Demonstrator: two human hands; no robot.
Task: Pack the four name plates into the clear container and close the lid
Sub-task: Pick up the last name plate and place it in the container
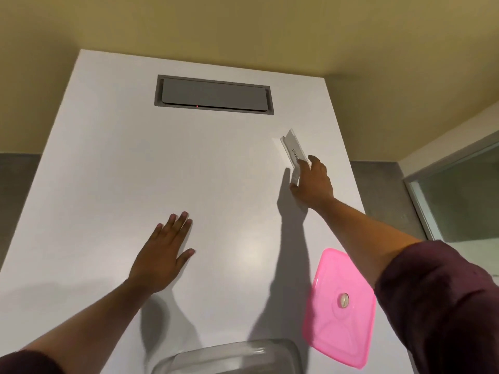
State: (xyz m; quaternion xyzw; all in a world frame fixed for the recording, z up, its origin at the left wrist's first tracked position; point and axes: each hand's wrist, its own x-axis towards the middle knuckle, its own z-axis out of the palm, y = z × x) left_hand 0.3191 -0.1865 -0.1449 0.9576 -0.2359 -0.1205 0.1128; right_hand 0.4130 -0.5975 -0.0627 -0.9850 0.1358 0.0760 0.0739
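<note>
A white table (108, 163) is seen from above, with a grey recessed panel (214, 94) set into its far end. The right hand (313, 183) is stretched out toward the far right part of the table, where a name plate (293, 151) is gripped at its near end between thumb and fingers; the plate is tilted, its printed face turned up, and the lettering is too small to be read. Whether its far end touches the table cannot be told. The left hand (163, 255) is held flat with fingers spread and released, nothing grasped, near the table's middle. A pink lid (340, 306) is laid on the table's near right part, beneath the right forearm. The clear container (229, 356) is cut off by the bottom edge, just left of the lid, uncovered. Both sleeves are dark maroon.
</note>
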